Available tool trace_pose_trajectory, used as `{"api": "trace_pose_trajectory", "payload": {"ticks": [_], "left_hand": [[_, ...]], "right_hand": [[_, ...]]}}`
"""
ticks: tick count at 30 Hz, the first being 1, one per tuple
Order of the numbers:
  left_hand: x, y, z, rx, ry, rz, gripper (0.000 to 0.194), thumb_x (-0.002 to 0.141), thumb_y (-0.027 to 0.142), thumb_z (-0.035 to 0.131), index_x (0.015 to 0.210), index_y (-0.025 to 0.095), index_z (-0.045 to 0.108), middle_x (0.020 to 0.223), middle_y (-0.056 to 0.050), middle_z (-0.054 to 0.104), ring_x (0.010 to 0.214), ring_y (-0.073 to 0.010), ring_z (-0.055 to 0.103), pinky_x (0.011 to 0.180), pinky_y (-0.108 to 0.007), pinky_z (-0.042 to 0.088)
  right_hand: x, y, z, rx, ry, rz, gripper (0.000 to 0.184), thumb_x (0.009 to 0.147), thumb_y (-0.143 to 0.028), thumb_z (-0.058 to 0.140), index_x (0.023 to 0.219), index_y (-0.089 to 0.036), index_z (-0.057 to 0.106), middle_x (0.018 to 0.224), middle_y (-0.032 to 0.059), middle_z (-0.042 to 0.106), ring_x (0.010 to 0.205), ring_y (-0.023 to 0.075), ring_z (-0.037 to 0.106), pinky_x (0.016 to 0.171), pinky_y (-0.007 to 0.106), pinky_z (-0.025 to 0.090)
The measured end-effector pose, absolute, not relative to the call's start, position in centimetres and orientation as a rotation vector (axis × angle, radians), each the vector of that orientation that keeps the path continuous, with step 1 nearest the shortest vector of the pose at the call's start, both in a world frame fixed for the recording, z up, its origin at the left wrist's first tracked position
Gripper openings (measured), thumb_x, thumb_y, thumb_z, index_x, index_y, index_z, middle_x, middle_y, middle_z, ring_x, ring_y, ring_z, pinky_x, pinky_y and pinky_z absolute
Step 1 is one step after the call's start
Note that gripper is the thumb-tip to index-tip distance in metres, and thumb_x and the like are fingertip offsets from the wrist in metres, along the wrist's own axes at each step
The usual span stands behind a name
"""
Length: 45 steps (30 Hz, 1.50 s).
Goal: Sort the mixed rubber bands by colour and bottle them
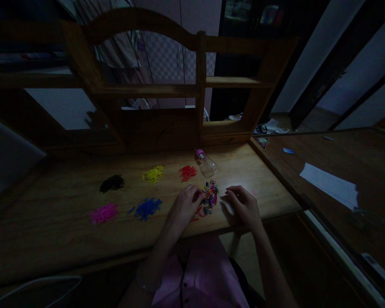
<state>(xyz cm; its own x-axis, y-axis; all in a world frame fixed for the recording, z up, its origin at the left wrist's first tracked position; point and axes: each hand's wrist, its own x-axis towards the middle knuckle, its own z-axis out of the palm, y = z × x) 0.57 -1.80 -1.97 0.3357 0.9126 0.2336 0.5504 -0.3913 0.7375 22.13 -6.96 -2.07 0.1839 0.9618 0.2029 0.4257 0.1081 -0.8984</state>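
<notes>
Fingers of the left hand [186, 199] touch the left edge of a mixed pile [211, 193], elongated near to far; the curled right hand [244, 206] sits apart, rightward. Neither's grip can be told. Beyond lies a clear bottle [207, 166], no contents discernible.
</notes>
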Motion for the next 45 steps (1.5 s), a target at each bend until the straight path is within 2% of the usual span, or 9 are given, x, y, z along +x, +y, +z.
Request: {"api": "trace_pose_trajectory", "payload": {"ticks": [3,5,8,13,22,29,34,40,45], "left_hand": [[0.0,-2.1,-1.3,1.994,1.334,0.935,0.015,0.088,0.030,0.057,0.084,0.019,0.065,0.087,-0.004,0.064,0.082,-0.0189,0.061,0.076,-0.030,0.046],[-0.5,-2.3,-0.7,1.953,1.363,0.962,0.017,0.089,0.033,0.056,0.085,0.020,0.067,0.089,-0.004,0.066,0.083,-0.0189,0.062,0.077,-0.030,0.048],[-1.3,-2.7,-0.2,1.921,1.397,0.980,0.018,0.088,0.035,0.058,0.088,0.021,0.070,0.093,-0.004,0.069,0.088,-0.0198,0.064,0.080,-0.030,0.050],[-2.2,-3.7,-0.3,1.740,1.397,0.962,0.016,0.084,0.032,0.062,0.095,0.023,0.071,0.098,-0.003,0.073,0.090,-0.0207,0.069,0.081,-0.032,0.054],[-3.5,-4.2,-0.7,1.602,1.482,0.988,0.014,0.077,0.034,0.069,0.081,0.021,0.068,0.079,-0.001,0.074,0.071,-0.0191,0.070,0.065,-0.028,0.055],[-3.3,-3.6,-0.9,1.901,1.476,0.888,0.015,0.087,0.033,0.059,0.090,0.025,0.071,0.094,-0.001,0.073,0.085,-0.0191,0.067,0.077,-0.029,0.050],[-1.9,-3.2,-0.9,2.178,1.401,0.768,0.016,0.086,0.035,0.062,0.092,0.022,0.069,0.096,-0.004,0.066,0.094,-0.0211,0.061,0.084,-0.033,0.047],[-1.2,-2.9,-0.9,2.283,1.399,0.630,0.016,0.083,0.031,0.066,0.096,0.021,0.067,0.098,-0.005,0.063,0.096,-0.0223,0.057,0.084,-0.034,0.045],[-1.3,-2.5,-1.2,2.197,1.361,0.660,0.008,0.084,0.027,0.063,0.082,0.020,0.066,0.088,-0.004,0.066,0.085,-0.0199,0.060,0.078,-0.031,0.045]], "right_hand": [[20.7,-7.3,-2.4,-1.443,-1.520,0.661,0.034,0.086,-0.037,0.063,0.116,-0.023,0.061,0.104,0.0072,0.065,0.087,0.0205,0.065,0.076,0.032,0.053],[19.5,-7.5,-2.5,-1.455,-1.618,0.592,0.041,0.082,-0.032,0.068,0.121,-0.024,0.058,0.108,0.0084,0.062,0.092,0.0223,0.063,0.080,0.035,0.053],[18.2,-7.3,-2.5,-1.504,-1.693,0.488,0.041,0.079,-0.025,0.069,0.118,-0.022,0.059,0.106,0.0094,0.060,0.095,0.0245,0.060,0.082,0.037,0.052],[17.4,-6.6,-2.7,-1.496,-1.676,0.496,0.022,0.083,-0.016,0.059,0.104,-0.021,0.064,0.092,0.0054,0.063,0.080,0.0199,0.061,0.071,0.032,0.050],[17.8,-6.8,-1.9,-1.442,-1.331,0.650,0.014,0.086,-0.030,0.061,0.095,-0.021,0.066,0.088,0.0027,0.071,0.078,0.0180,0.067,0.068,0.027,0.052],[18.3,-6.6,-1.8,-1.419,-1.299,0.666,0.016,0.085,-0.034,0.063,0.095,-0.021,0.067,0.089,0.0038,0.072,0.081,0.0195,0.069,0.072,0.029,0.054],[18.6,-6.3,-2.9,-1.347,-1.199,0.815,0.023,0.084,-0.039,0.065,0.097,-0.021,0.066,0.092,0.0051,0.072,0.081,0.0207,0.069,0.070,0.031,0.056],[19.5,-6.4,-3.6,-1.309,-1.140,0.839,0.027,0.083,-0.042,0.066,0.100,-0.020,0.066,0.092,0.0060,0.072,0.081,0.0208,0.069,0.071,0.031,0.056],[19.5,-6.7,-3.3,-1.296,-1.134,0.847,0.028,0.085,-0.043,0.064,0.102,-0.020,0.066,0.093,0.0064,0.073,0.081,0.0209,0.070,0.074,0.032,0.057]]}}
